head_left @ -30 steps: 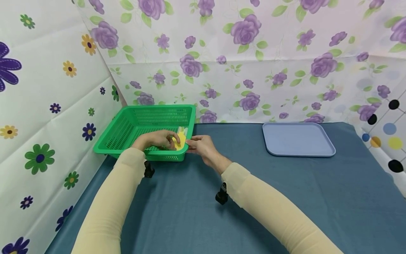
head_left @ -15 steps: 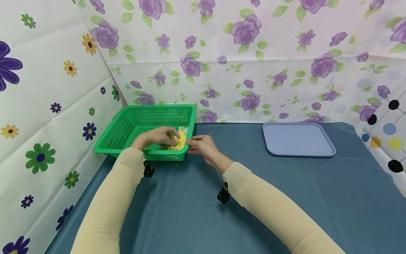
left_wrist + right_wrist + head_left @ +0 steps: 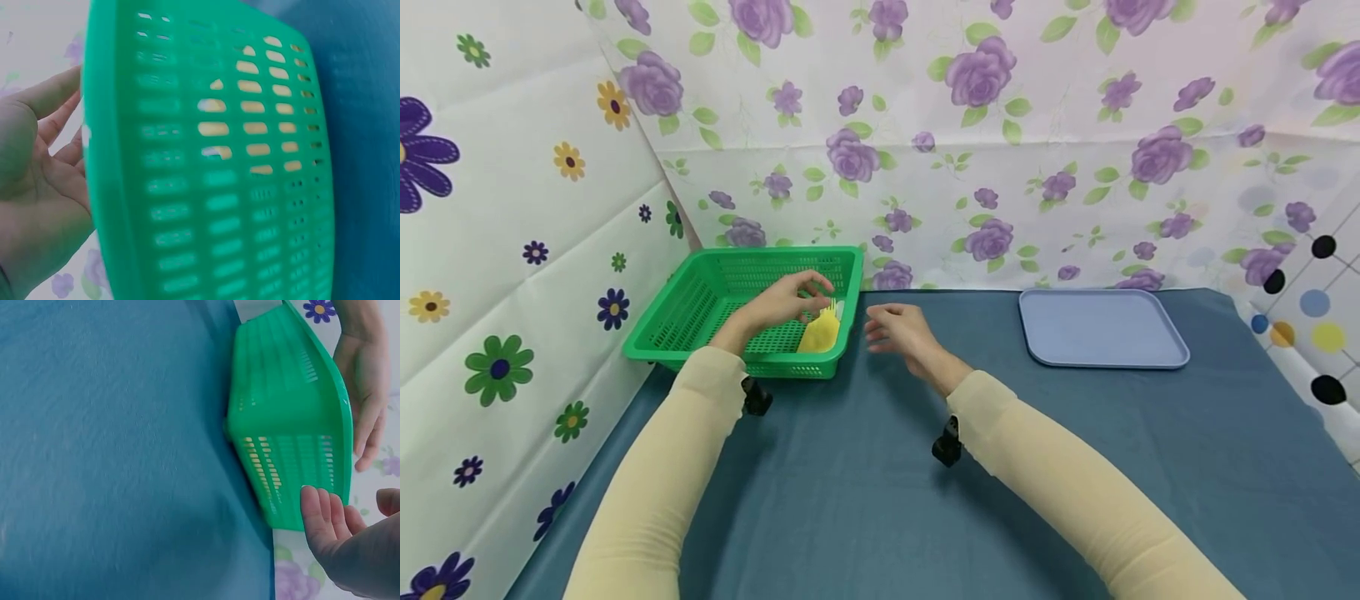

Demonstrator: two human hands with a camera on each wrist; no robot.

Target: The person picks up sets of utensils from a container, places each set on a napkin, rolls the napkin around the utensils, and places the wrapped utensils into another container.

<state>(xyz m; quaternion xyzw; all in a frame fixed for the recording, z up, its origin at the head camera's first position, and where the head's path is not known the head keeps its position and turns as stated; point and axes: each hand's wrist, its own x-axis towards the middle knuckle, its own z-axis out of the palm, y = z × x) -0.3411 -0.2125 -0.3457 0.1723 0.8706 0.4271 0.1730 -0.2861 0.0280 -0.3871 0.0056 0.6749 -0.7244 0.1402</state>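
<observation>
In the head view a green plastic basket (image 3: 730, 363) with slotted walls stands at the back left. Inside, against its right end, lies a yellow fork (image 3: 822, 332) with a pale piece (image 3: 840, 308) beside its tines. Over the basket hovers my left hand (image 3: 786, 300), fingers loosely bent and holding nothing. My right hand (image 3: 904, 335) hangs just right of the basket's right wall, its fingers relaxed and free of the rim. The left wrist view shows yellow through the slots of the basket wall (image 3: 137, 200).
A pale blue-grey tray (image 3: 1103, 329) lies at the back right of the blue-covered table (image 3: 880, 500). Flower-patterned sheets hang behind (image 3: 925, 192) and on the left side (image 3: 497, 292).
My left hand has lifted up off the yellow fork, which now shows more fully. My right hand has let go of the basket's rim and moved right.
</observation>
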